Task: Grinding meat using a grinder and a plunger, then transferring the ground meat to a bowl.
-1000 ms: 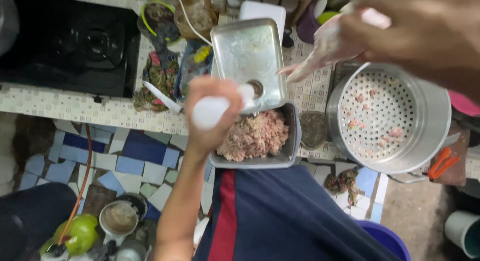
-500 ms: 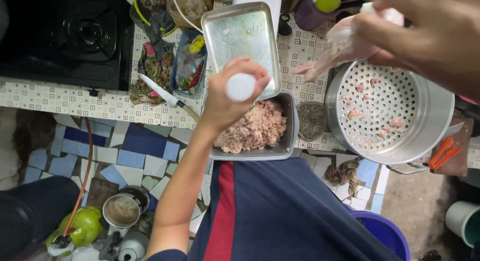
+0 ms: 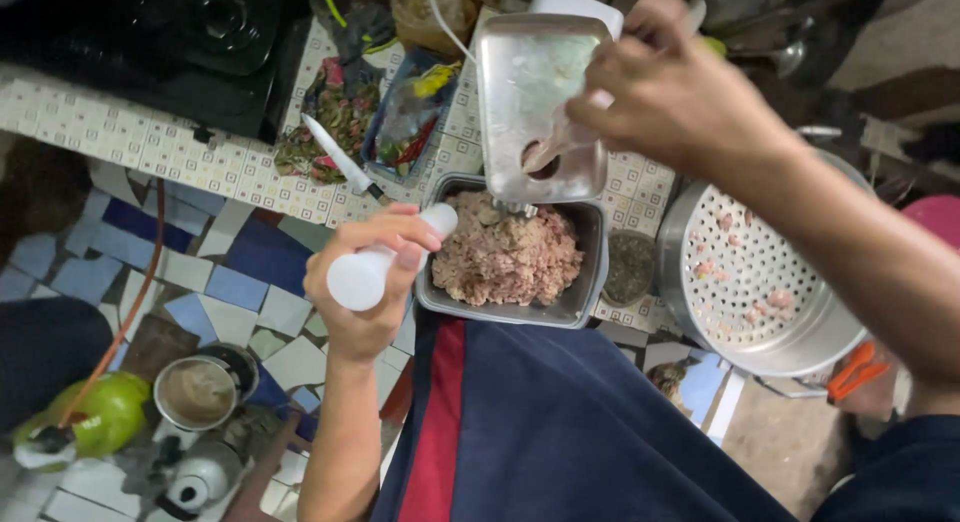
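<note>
Head view: left hand (image 3: 372, 282) wrapped around a white pusher (image 3: 385, 262) at the desk's near edge, its long axis pointing toward the metal pan (image 3: 510, 307) of ground meat (image 3: 505, 257). Right hand (image 3: 670, 92) pinches meat (image 3: 555, 147) over the grinder tray (image 3: 520, 82).

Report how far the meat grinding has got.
Done: the grey rectangular pan under the grinder holds a heap of pale minced meat. In hand: the right hand feeds a piece into the steel hopper tray; the left hand holds the white plastic pusher. Left: scraps in the perforated metal colander.
</note>
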